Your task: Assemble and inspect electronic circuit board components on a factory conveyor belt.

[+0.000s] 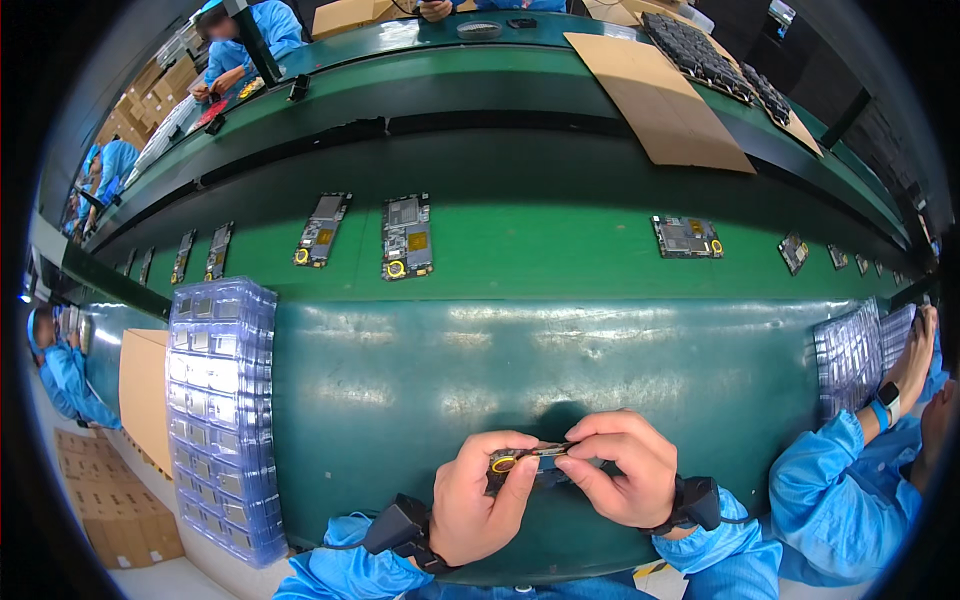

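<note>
Over the near edge of the dark green table I hold a small circuit board (545, 459) tilted nearly edge-on, so most of its face is hidden. A yellow ring shows at its left end. My left hand (482, 500) is closed around that end, thumb in front and fingers behind. At the right end, my right hand (630, 475) pinches the edge between thumb and fingertips. Whether another small piece sits in the right fingertips cannot be made out. Both wrists carry black strapped devices.
Beyond the table, a green belt (560, 240) carries several circuit boards (406, 237). Clear plastic trays (222, 420) of flat grey parts stand on the left. At right, a co-worker's arm (850, 470) reaches toward more trays (850, 350). Cardboard (660, 100) lies on the raised shelf.
</note>
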{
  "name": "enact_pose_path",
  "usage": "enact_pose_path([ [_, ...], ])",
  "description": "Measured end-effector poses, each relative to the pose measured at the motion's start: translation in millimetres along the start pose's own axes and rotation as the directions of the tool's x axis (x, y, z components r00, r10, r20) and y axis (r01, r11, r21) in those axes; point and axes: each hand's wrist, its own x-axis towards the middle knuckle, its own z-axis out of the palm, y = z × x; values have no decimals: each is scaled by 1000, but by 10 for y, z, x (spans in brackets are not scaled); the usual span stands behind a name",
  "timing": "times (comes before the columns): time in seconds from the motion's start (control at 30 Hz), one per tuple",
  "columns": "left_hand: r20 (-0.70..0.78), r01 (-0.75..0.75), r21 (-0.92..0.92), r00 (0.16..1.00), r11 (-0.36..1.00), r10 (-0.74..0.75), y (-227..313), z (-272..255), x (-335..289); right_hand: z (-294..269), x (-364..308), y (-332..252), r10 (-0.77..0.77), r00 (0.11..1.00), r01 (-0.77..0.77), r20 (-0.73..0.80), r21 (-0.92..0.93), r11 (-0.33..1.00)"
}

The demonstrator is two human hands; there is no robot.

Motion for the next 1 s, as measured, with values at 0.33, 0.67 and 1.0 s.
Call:
enact_pose_path([
  [0.33,32,-102,144,995,984,98,-42,22,64,-56,-37,38,370,909,-406,190,208,890],
  [0.67,48,182,-319,983,930,-176,-85,77,100,-184,127,66,414,834,-506,366,208,837],
  [1.0,152,188,-133,974,973,-168,-107,-19,96,-141,32,156,458,790,-602,408,368,709],
])
